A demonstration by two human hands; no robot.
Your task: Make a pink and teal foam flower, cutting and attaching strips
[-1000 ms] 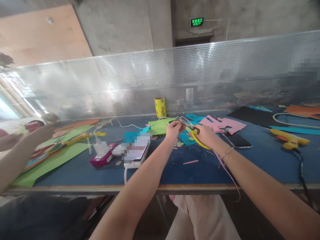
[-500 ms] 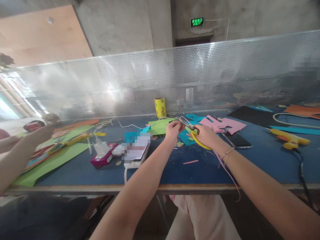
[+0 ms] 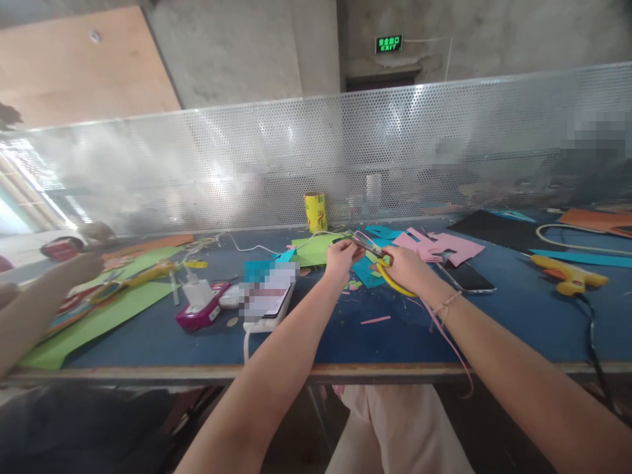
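Note:
My right hand point(image 3: 409, 268) is closed round the scissors point(image 3: 395, 282), which have yellow handles and metal blades directed left. The blades reach up to the fingertips of my left hand point(image 3: 342, 257), which are pinched together on something too small to make out. A thin pink loop point(image 3: 366, 236) curves just above the blades. Beneath my right wrist a thin pink strip point(image 3: 457, 352) dangles over the table edge. Pink paper with cut-outs point(image 3: 457, 246) lies beyond my right hand, while green paper point(image 3: 311, 251) and blue paper point(image 3: 368, 275) lie around and behind my fingers.
A phone point(image 3: 271, 289) on a white block and a purple power strip point(image 3: 197, 317) stand left. On the right are another phone point(image 3: 469, 276) and a yellow glue gun point(image 3: 567, 273). A yellow roll point(image 3: 316, 210) stands before the perforated screen point(image 3: 276, 158). Another person's arm point(image 3: 44, 306) reaches in left.
My hands and the scissors keep nearly the same place. At the far left the other person's arm has shifted slightly, and the whole view has moved a little.

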